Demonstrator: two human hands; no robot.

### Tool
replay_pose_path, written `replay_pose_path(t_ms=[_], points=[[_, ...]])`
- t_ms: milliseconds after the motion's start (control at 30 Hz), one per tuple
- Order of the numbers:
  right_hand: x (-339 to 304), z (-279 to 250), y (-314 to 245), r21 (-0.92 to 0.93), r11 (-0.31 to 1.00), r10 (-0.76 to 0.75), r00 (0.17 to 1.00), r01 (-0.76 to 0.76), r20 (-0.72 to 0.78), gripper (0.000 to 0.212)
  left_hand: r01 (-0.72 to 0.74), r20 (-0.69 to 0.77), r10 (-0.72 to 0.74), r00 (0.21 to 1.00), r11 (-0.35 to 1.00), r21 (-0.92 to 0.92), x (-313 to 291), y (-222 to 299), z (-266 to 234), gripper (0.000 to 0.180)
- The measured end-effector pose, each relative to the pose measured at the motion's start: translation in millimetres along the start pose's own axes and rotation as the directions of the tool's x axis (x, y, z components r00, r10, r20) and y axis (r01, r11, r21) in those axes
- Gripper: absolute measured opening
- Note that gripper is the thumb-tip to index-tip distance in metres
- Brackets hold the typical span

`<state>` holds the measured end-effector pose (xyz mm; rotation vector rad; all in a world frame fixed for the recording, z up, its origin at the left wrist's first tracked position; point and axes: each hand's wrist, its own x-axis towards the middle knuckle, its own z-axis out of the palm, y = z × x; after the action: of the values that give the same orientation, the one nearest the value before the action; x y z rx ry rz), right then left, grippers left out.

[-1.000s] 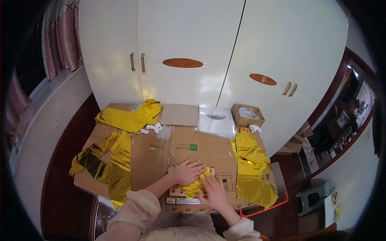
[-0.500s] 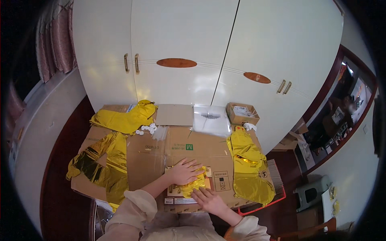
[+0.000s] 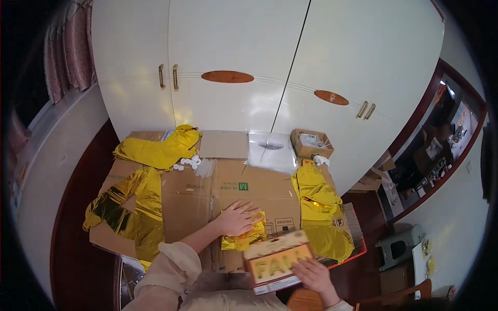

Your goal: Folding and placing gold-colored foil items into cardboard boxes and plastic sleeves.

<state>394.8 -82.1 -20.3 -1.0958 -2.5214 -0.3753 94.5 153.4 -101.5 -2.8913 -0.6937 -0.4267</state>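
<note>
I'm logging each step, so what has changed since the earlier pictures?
The right hand has taken hold of the printed card and moved it from under the small gold foil, rightward and toward the person. The left hand stays flat on the foil; the cardboard box at the back stayed put.

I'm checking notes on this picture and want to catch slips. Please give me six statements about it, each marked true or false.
1. The left hand lies flat on a folded gold foil piece. True.
2. The right hand is empty. False: the right hand holds a printed packet.
3. An open cardboard box stands to the right of the clear plastic sleeve. True.
4. The stool is bright red. False: the stool is grey.
5. Large foil pieces lie only at the left. False: a large foil piece also lies at the right.
6. The white cabinet bears brown ovals. True.
</note>
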Motion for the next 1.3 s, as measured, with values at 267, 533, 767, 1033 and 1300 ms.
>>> replay_pose_path(t_ms=[267, 533, 767, 1033, 1300], points=[[-39, 19, 62, -0.112, 0.936, 0.340, 0.939, -0.333, 0.048, 0.039, -0.003, 0.000, 0.003, 1.000, 1.000, -0.015, 0, 2, -6, 0.051], [23, 25, 73, 0.117, 0.930, 0.332, 0.933, -0.348, 0.140, 0.038, 0.010, 0.022, -0.010, 1.000, 1.000, -0.014, 0, 2, -3, 0.055], [138, 115, 75, 0.307, 0.922, 0.232, 0.972, -0.235, 0.046, 0.025, 0.034, 0.115, -0.027, 0.993, 0.998, -0.057, 1, 1, -10, 0.066], [136, 155, 86, 0.237, 0.936, 0.256, 0.966, -0.258, 0.041, 0.024, 0.067, 0.025, -0.065, 0.998, 0.994, -0.089, -1, 1, -3, 0.069], [134, 148, 87, 0.176, 0.954, 0.229, 0.969, -0.242, 0.090, 0.031, 0.049, 0.124, -0.038, 0.992, 0.995, -0.087, 1, -2, -6, 0.069]])
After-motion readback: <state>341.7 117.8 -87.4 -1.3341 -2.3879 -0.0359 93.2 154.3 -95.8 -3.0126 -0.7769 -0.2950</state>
